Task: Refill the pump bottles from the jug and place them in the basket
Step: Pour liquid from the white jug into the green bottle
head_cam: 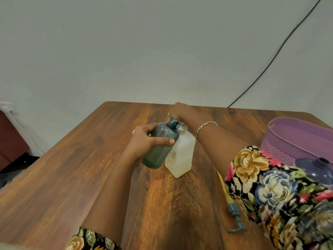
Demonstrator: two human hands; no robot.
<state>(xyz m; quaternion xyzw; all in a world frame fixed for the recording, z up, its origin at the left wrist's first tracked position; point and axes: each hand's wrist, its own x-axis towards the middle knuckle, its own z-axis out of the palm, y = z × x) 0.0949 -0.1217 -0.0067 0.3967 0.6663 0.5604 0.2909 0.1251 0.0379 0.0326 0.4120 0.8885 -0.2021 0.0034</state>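
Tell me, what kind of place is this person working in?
Probably a room in a home, though little shows. A wood-grain table stands by a plain wall, a purple plastic basket sits on it, the left hand holds a teal bottle, the right hand grips a pale jug by its top.

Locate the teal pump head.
Head view, lower right: the teal pump head lies on the table, beside the floral right sleeve.

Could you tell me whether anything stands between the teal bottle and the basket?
Yes. The jug stands right beside the teal bottle, toward the basket, and the right arm crosses that path, the right hand on the jug's top. A purple bottle stands by the basket too.
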